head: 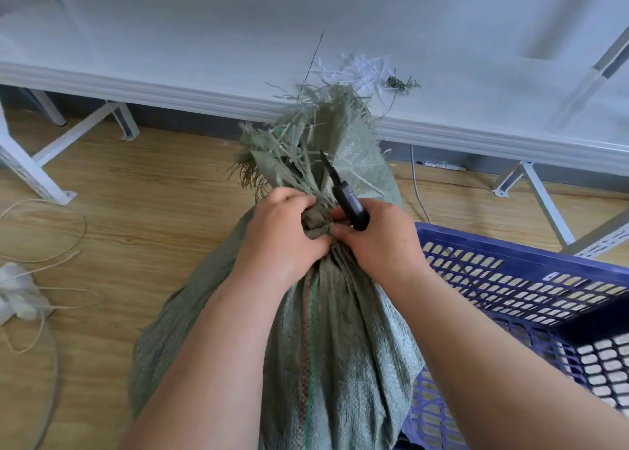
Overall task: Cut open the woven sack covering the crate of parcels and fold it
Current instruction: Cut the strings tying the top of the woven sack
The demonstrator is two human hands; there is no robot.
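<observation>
Cord (44,235) loops on the wood floor at 9 o'clock. Centre frame: green woven sack (326,340), neck bunched and tied, frayed top reaching toward 12 o'clock. Left hand (282,235) closed tight around the neck. Right hand (377,238), just beside it, pinches the knot with its fingertips and grips a black knife (343,194), blade pointing up at 12. Blue crate (531,300) at 3 o'clock touches the sack. White shelf (476,75) behind carries paper scraps (357,72).

Bare forearms, no sleeves; left hand (279,235), right hand (377,238) ungloved.
</observation>
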